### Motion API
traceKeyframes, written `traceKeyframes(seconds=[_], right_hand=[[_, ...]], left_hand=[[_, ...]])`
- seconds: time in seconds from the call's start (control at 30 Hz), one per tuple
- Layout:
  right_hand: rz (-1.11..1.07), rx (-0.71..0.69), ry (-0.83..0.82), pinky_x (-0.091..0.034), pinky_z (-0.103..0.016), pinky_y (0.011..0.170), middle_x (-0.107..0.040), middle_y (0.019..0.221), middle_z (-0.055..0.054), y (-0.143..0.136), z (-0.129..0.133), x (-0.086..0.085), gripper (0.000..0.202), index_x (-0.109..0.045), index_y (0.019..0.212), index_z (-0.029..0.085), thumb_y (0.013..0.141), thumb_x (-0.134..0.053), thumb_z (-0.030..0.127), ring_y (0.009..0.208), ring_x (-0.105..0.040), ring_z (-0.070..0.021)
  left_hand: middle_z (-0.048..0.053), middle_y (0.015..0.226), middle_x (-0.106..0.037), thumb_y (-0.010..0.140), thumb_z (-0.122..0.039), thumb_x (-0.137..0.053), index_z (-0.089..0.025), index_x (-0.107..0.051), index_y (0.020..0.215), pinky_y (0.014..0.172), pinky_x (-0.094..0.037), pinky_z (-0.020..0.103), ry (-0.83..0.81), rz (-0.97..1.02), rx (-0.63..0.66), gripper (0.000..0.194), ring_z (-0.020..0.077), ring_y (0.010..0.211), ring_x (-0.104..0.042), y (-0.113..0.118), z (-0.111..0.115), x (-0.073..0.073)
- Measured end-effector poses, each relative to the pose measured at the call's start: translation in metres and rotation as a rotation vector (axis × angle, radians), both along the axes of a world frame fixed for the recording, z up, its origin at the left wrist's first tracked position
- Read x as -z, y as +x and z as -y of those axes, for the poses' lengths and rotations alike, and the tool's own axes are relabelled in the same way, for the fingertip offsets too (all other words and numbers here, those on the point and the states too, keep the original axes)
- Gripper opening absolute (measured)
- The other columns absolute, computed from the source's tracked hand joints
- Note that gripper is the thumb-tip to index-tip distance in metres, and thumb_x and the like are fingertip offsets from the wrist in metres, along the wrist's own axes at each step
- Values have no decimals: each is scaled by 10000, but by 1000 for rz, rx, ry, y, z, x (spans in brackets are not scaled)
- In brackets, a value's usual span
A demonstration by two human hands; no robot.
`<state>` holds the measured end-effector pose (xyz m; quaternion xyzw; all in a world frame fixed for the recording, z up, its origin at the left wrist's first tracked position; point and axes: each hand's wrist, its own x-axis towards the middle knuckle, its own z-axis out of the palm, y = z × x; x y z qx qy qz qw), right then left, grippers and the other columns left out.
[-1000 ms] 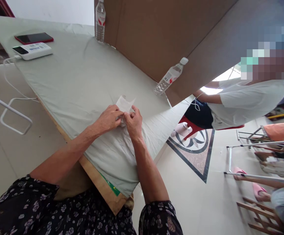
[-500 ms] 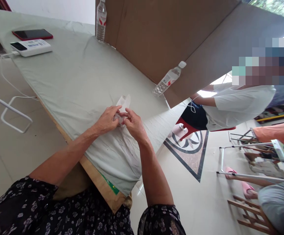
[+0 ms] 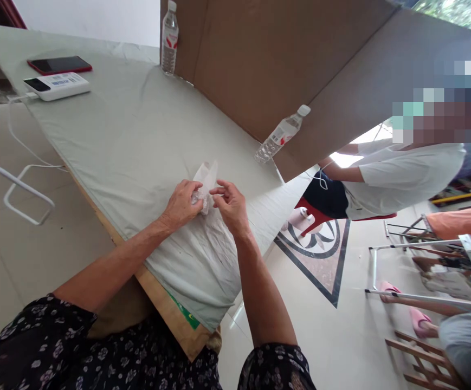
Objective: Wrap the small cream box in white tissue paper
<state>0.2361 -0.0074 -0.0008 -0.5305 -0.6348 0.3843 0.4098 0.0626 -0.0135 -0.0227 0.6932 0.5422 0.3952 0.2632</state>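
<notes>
A: Where is the film [image 3: 206,180]?

B: At the centre of the frame, crumpled at its base with a pale flap standing up, above a pale green cloth [image 3: 125,141] and between two bare hands.

A: And the fingers?

B: The left hand [image 3: 182,203] pinches the crumpled edge between thumb and curled fingers. The right hand [image 3: 231,206], just beside the opposite edge, has thumb and fingers moderately parted, nothing seen in its grasp; whether its tips brush the film, I cannot tell.

A: How is this best handled?

B: Lightly, I would judge — left pinch steady, right fingertips lifting a single layer, no hard tug, since anything so thin could tear.

A: The count?

B: One film. Two bottles — one bottle [image 3: 169,47] near top centre-left, another bottle [image 3: 281,136] right of centre. One phone [image 3: 60,65] and one white device [image 3: 68,86], upper left. One brown board [image 3: 255,59], top. Two pink slippers [image 3: 418,322], lower right.
</notes>
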Motion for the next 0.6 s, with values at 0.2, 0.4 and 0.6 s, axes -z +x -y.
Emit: traceKeyframes(seconds=[0.2, 0.4, 0.6], right_hand=[[-3, 80, -12, -545, -306, 770, -768, 975, -36, 5, -14, 12, 395, -641, 1151, 198, 784, -646, 344, 796, -663, -148], [134, -67, 65, -544, -355, 891, -808, 1048, -56, -9, -29, 15, 403, -677, 1232, 212, 847, -571, 267, 989, -713, -196], [73, 165, -5, -583, -344, 804, -762, 1151, -110, 3, -34, 21, 399, -679, 1197, 186, 838, -606, 346, 938, -720, -196]], left_hand=[[95, 1154, -673, 822, -196, -630, -185, -645, 1254, 1004, -546, 430, 18, -28, 16, 432, 249, 1082, -632, -1, 0, 1], [115, 1287, -608, 832, -156, -579, -211, -684, 1290, 1025, -548, 408, 139, -118, 43, 473, 238, 1110, -632, 0, 1, 4], [124, 1201, -619, 853, -173, -570, -180, -755, 1129, 995, -570, 399, 166, -156, 40, 332, 238, 1066, -647, 2, 2, 8]])
